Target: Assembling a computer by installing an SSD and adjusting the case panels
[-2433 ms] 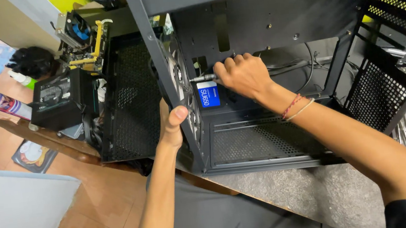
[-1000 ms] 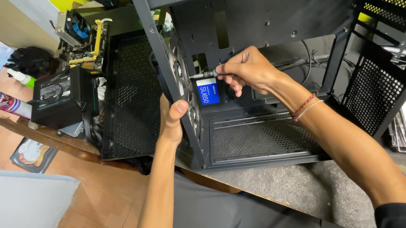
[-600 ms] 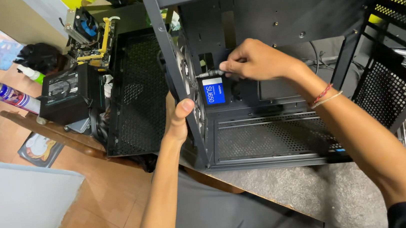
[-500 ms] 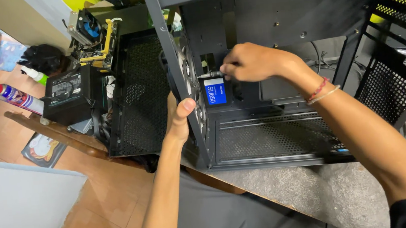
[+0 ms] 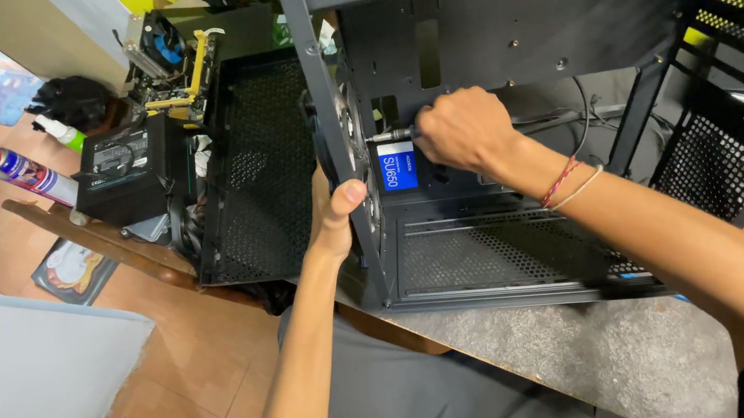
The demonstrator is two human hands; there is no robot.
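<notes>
Black case (image 5: 501, 29) edge between both hands (image 5: 336, 213).

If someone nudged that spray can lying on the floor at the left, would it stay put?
Probably not. The spray can is a smooth cylinder lying on its side on the bare tiled floor, so a sideways nudge would likely send it rolling. Its skin looks glossy, so it may feel slippery. How full or heavy it is cannot be seen.

Blue-labelled drive (image 5: 397, 166) stands upright inside black computer case (image 5: 524, 248).
</notes>
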